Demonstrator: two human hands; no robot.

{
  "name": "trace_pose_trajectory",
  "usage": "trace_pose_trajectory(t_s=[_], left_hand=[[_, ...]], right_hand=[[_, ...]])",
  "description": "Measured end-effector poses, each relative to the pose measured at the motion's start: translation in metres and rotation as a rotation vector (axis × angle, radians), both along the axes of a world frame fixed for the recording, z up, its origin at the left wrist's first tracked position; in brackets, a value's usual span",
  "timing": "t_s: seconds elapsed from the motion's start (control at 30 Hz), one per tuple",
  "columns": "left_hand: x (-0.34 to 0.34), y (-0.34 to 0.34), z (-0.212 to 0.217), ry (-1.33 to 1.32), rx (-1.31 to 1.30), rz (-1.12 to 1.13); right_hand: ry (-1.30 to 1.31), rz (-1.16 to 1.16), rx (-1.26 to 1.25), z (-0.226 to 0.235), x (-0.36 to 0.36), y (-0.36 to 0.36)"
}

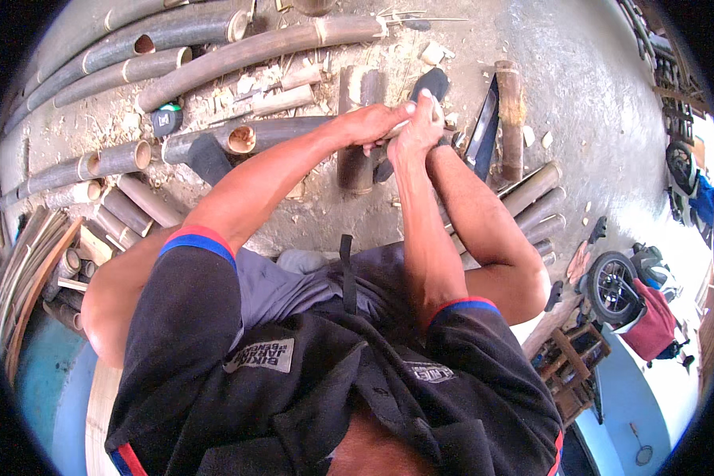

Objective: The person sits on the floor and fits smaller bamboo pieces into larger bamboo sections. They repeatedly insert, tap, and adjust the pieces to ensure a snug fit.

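Observation:
My left hand (377,123) is closed beside my right hand (416,135), the two nearly touching. Both close on a slim pale piece (401,129), mostly hidden by the fingers, so its kind is unclear. Under my left hand lies a short brown bamboo block (357,170) with a pale scraped patch at its far end. Just beyond my right hand shows a dark shoe or sock (431,82). To the right are a saw-like blade (482,131) and a thick bamboo piece (512,119) with a rough pale side.
Long bamboo poles (270,59) lie at the far left. A black and green tape measure (166,119) rests near them. Cut bamboo lengths (531,194) sit by my right knee, and bamboo strips (32,278) at far left. Shavings litter the concrete floor (587,135). A motorcycle wheel (613,287) stands right.

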State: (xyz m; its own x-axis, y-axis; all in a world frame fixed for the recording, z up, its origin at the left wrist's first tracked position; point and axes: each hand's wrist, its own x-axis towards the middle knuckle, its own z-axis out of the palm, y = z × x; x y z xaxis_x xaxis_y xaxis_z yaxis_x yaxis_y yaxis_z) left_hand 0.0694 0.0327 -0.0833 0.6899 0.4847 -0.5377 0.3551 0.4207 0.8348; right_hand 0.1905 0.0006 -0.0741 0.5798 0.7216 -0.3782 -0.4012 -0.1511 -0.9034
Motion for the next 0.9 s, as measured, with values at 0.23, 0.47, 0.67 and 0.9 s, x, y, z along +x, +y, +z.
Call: trace_pose_trajectory(t_s=[0.23, 0.47, 0.67, 0.9], left_hand=[[-0.027, 0.022, 0.013, 0.287, 0.299, 0.382], [-0.03, -0.039, -0.001, 0.288, 0.311, 1.174], [-0.013, -0.102, -0.022, -0.011, -0.062, 1.887], [-0.018, -0.054, 0.02, 0.051, 0.024, 0.85]], right_hand=[[0.342, 0.378, 0.024, -0.013, -0.029, 0.081], [0.172, 1.172, -0.108, 0.016, -0.09, 0.097], [-0.293, 1.876, -0.01, 0.0, -0.152, 0.053], [-0.894, 0.908, -0.218, 0.075, -0.046, 0.05]])
